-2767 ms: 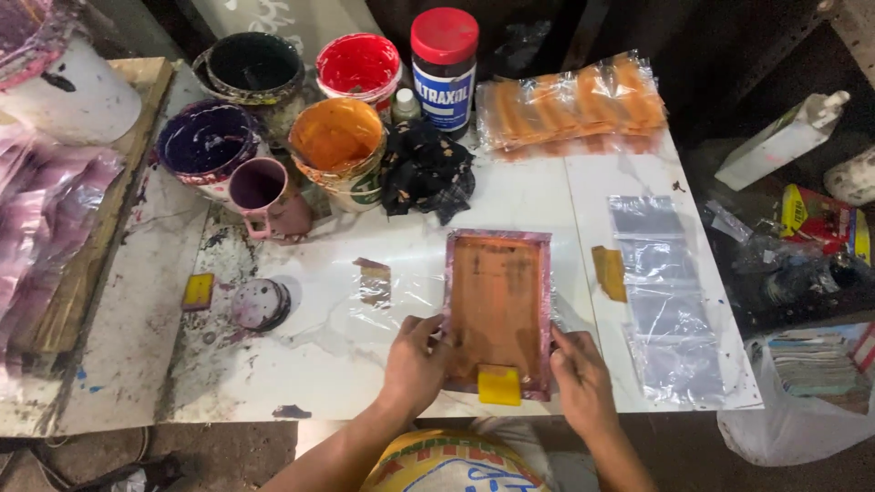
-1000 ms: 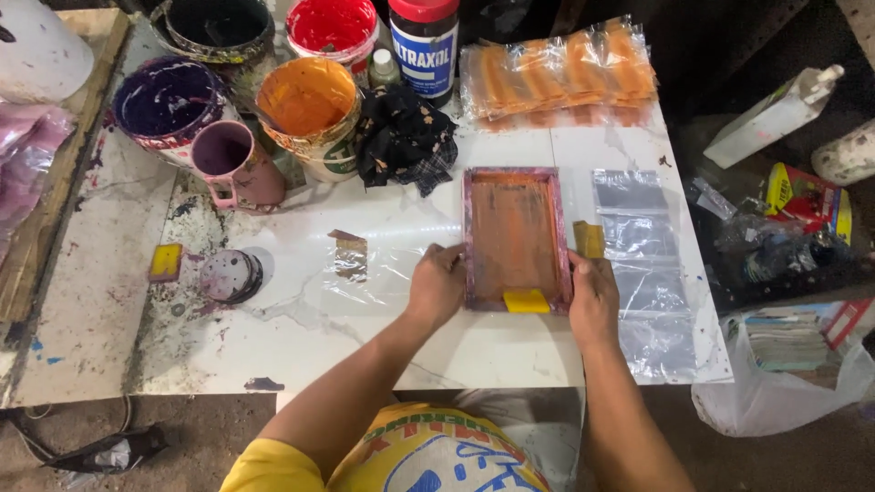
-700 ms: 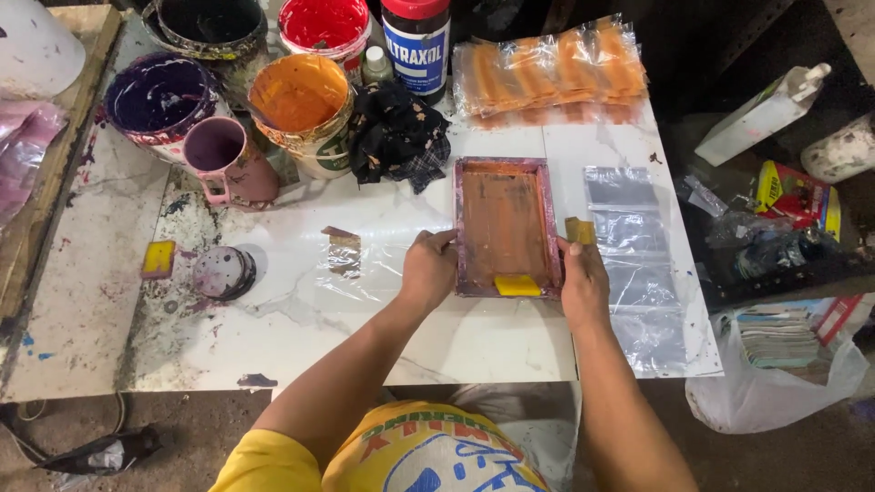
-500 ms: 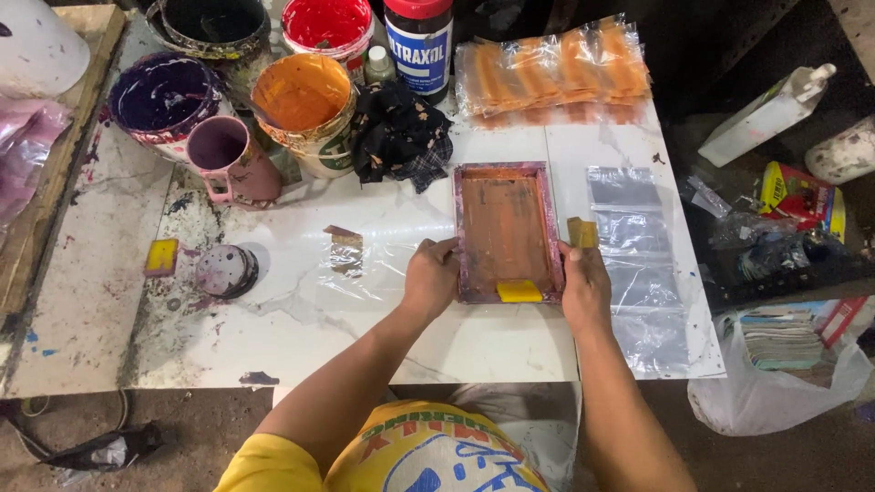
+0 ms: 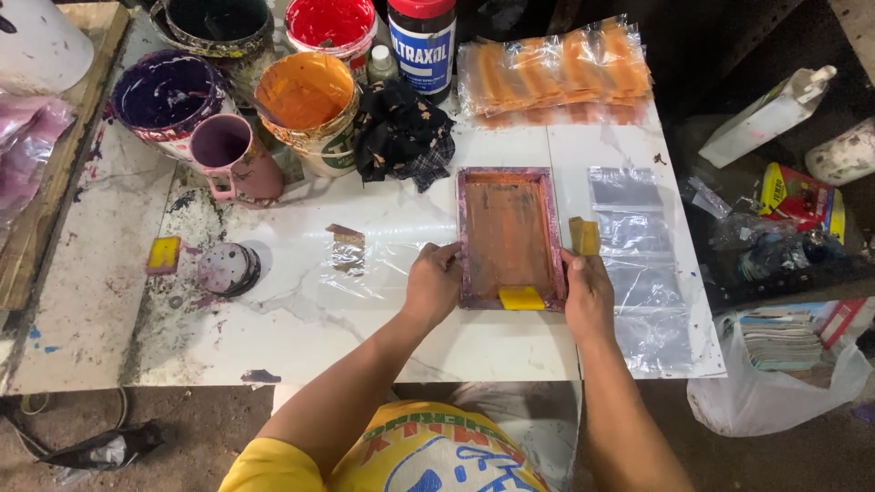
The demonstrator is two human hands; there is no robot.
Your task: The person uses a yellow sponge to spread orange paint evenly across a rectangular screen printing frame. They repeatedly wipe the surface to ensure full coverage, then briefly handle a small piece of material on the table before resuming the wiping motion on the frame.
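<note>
The frame point(image 5: 509, 239) is held flat on the table point(image 5: 301, 337), near its front edge, by both hands. The left hand point(image 5: 434, 284) is closed on the left rail, thumb on top; the right hand point(image 5: 588, 293) is pressed along the right rail, fingers curled against it. The mesh is seen smeared with orange ink, and a yellow squeegee point(image 5: 521, 298) is lying loose inside the frame at its near end.

A clear bag point(image 5: 365, 269) is spread just left of the frame, partly under it as far as can be told. If the frame is nudged sideways while pressed down, the print is likely to be smeared. If the frame is tipped up, the loose squeegee could be slid off and ink dropped on the table.

More clear bags point(image 5: 643, 264) are laid just to the right, beside a small yellow block point(image 5: 584, 236) that touches the right hand's fingertips; they could be stained by inky fingers. Open paint pots point(image 5: 305, 96) and a pink mug point(image 5: 232, 155) are crowded at the back left, well apart from both hands, so a spill there is judged unlikely.
</note>
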